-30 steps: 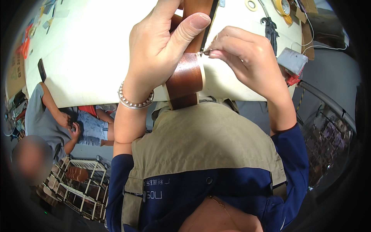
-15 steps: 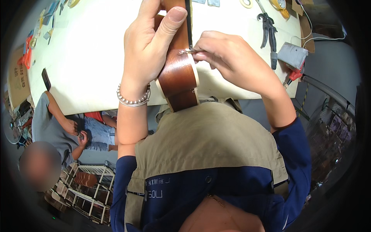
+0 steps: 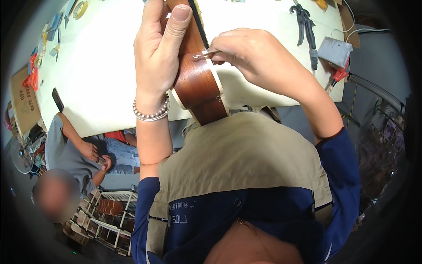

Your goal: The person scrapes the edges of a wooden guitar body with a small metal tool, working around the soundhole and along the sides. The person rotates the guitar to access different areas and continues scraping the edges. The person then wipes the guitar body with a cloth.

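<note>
A glossy brown wooden ukulele body (image 3: 198, 84), with cream binding along its edges, stands on its side between the table and my apron. My left hand (image 3: 156, 55) grips it from the left, thumb raised along its side. In my right hand (image 3: 250, 55) a thin, dark metal blade (image 3: 212, 53) is pinched between thumb and fingers. Its tip touches the cream binding near the body's waist. A small pale curl of shaving (image 3: 196, 57) lies there, and another thin curl (image 3: 220, 98) hangs from the binding lower down.
Black-handled pliers (image 3: 303, 26) and a grey box (image 3: 335, 52) with cords lie at the right of the pale table (image 3: 96, 79). A phone (image 3: 57, 100) and tape roll (image 3: 80, 9) are on the left. A seated co-worker (image 3: 72, 145) is beside a white rack (image 3: 110, 220).
The ukulele body and both hands have shifted slightly left and up in the picture, while the surroundings have slid somewhat right. The blade stays against the binding near the waist.
</note>
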Motion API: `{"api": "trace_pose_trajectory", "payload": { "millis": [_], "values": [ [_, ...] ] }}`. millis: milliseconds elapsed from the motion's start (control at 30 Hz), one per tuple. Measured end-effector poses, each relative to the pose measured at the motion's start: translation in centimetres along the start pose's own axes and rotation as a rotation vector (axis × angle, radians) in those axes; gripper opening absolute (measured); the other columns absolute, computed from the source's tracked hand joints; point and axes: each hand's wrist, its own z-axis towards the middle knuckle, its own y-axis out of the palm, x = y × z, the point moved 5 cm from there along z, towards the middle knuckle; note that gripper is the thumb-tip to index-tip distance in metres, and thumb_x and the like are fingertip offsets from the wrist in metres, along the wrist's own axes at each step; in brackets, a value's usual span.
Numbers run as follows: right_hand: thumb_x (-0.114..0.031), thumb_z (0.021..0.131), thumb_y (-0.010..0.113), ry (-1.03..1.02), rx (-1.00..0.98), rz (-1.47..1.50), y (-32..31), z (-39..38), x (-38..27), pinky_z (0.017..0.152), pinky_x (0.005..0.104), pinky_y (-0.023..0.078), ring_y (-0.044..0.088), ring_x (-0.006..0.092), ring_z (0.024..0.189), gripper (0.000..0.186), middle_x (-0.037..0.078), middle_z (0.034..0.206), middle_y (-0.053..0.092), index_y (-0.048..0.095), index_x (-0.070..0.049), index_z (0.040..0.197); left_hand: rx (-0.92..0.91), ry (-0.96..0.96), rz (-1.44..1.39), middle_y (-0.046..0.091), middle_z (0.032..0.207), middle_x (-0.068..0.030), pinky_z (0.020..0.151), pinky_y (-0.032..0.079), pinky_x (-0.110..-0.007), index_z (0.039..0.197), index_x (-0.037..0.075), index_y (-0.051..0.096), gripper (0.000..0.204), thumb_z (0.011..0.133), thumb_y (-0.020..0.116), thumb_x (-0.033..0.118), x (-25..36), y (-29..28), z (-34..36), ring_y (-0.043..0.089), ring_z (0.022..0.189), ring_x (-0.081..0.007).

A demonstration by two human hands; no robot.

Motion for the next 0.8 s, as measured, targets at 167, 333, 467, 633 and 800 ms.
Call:
{"api": "trace_pose_trajectory", "payload": {
  "millis": [167, 333, 467, 633, 800],
  "values": [
    [-0.006, 0.071, 0.061, -0.209, 0.117, -0.120, 0.5, -2.5, -1.2, 0.068, 0.0359, 0.050, 0.060, 0.0271, 0.078, 0.020, 0.007, 0.074, 0.057, 0.064, -0.006, 0.090, -0.008, -0.016, -0.015, 0.064, 0.103, -0.0149, 0.082, 0.057, -0.034, 0.136, -0.001, 0.042, 0.044, 0.103, 0.047, 0.028, -0.4, -0.2, 0.3, 0.067, 0.089, -0.0220],
    [-0.016, 0.082, 0.063, -0.188, -0.066, 0.020, 1.0, -5.4, 0.8, 0.064, 0.0325, 0.049, 0.061, 0.0237, 0.073, 0.012, 0.008, 0.073, 0.061, 0.062, -0.004, 0.085, -0.016, 0.022, 0.034, 0.064, 0.104, -0.0153, 0.083, 0.057, -0.035, 0.135, -0.002, 0.041, 0.045, 0.102, 0.048, 0.027, 0.2, 0.0, 0.3, 0.067, 0.090, -0.0216],
    [-0.029, 0.092, 0.061, 0.800, -0.515, 0.643, 2.6, -10.1, 7.9, 0.060, 0.0337, 0.049, 0.063, 0.0265, 0.063, 0.026, 0.009, 0.070, 0.065, 0.060, -0.005, 0.083, -0.033, 0.123, 0.090, 0.063, 0.106, -0.0157, 0.085, 0.055, -0.037, 0.134, -0.004, 0.042, 0.049, 0.100, 0.053, 0.030, 1.2, 1.7, -0.6, 0.064, 0.095, -0.0214],
    [-0.021, 0.096, 0.056, 0.556, -0.177, -0.305, 2.1, -9.9, 6.7, 0.058, 0.0325, 0.048, 0.061, 0.0235, 0.059, 0.019, 0.009, 0.069, 0.064, 0.064, -0.005, 0.096, -0.043, 0.142, 0.135, 0.063, 0.107, -0.0154, 0.087, 0.053, -0.035, 0.143, -0.005, 0.033, 0.059, 0.100, 0.053, 0.030, 1.5, 3.4, -1.8, 0.063, 0.097, -0.0208],
    [-0.004, 0.090, 0.062, 0.310, 0.142, 0.128, -2.3, -6.1, -1.6, 0.064, 0.0304, 0.050, 0.063, 0.0221, 0.069, 0.007, 0.009, 0.078, 0.065, 0.065, -0.002, 0.096, -0.035, 0.153, 0.086, 0.063, 0.105, -0.0143, 0.086, 0.053, -0.035, 0.144, -0.004, 0.033, 0.057, 0.103, 0.047, 0.033, 1.7, 3.6, -2.3, 0.063, 0.095, -0.0204]
  ]
}}
